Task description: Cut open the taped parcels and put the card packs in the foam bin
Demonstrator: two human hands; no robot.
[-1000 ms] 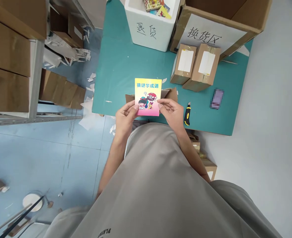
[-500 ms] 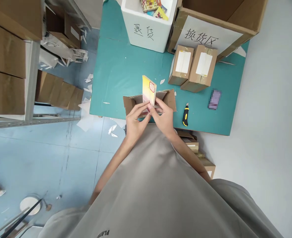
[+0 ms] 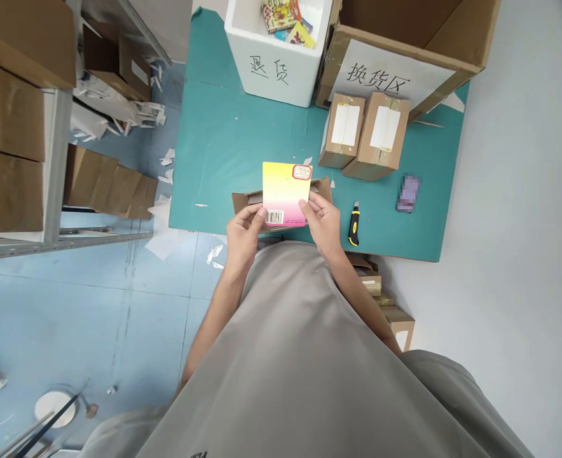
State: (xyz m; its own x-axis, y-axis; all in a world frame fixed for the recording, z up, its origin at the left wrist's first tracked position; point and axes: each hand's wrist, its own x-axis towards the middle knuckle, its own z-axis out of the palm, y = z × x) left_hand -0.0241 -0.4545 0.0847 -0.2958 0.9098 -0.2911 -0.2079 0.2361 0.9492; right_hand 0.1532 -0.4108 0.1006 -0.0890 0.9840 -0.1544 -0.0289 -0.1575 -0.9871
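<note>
Between my two hands is a small square book (image 3: 287, 187), its yellow-to-pink back cover with a barcode and a red-edged label facing me. My left hand (image 3: 243, 232) pinches its lower left edge, thumb on the cover. On the right edge, my right hand (image 3: 323, 219) grips it with the thumb in front and the fingers behind. Beneath the book, an open cardboard box (image 3: 241, 201) sits at the table's near edge; the book and hands hide most of its inside. A black and yellow utility knife (image 3: 354, 224) lies to the right of my right hand.
On the green table (image 3: 209, 140) stand a white bin (image 3: 276, 73) with colourful booklets, a large open carton (image 3: 405, 57) with a handwritten sign, and two taped boxes (image 3: 342, 130). A blurred purple object (image 3: 409, 193) lies at right. Shelves with cartons (image 3: 9, 191) flank the left.
The book has turned from nearly edge-on to flat toward me, showing its whole back cover. My hands have moved apart to its two sides. The view has shifted slightly.
</note>
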